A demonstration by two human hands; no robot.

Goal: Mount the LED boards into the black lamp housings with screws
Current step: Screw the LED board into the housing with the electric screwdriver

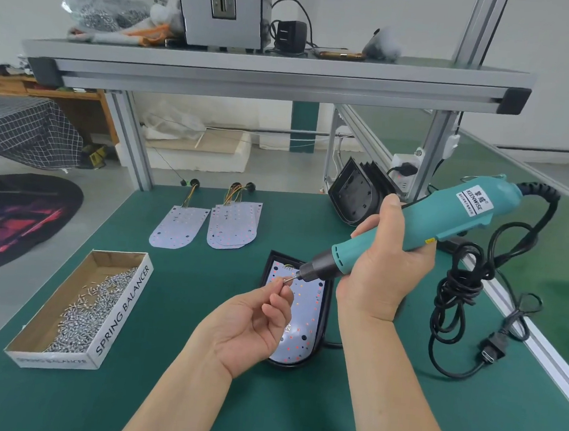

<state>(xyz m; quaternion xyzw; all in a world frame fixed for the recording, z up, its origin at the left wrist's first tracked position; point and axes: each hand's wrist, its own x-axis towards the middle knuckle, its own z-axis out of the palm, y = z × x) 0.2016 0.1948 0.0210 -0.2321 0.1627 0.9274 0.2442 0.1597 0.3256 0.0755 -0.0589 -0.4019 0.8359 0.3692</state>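
1. Left hand (249, 325) pinches a screw (287, 279) between thumb and forefinger, other fingers curled; the screw meets the bit tip.
2. Right hand (382, 261) wraps all its fingers round the electric screwdriver (413, 226).
3. LED board (305, 320) lies in the black lamp housing (324, 322), directly under the left fingertips.
4. Screw is likely tiny, light and slick: pinch the shank.
5. Board looks thin and fragile: hold it by the edges, off the LEDs.
6. Screw box (123, 308) sits left of the pinching fingers.
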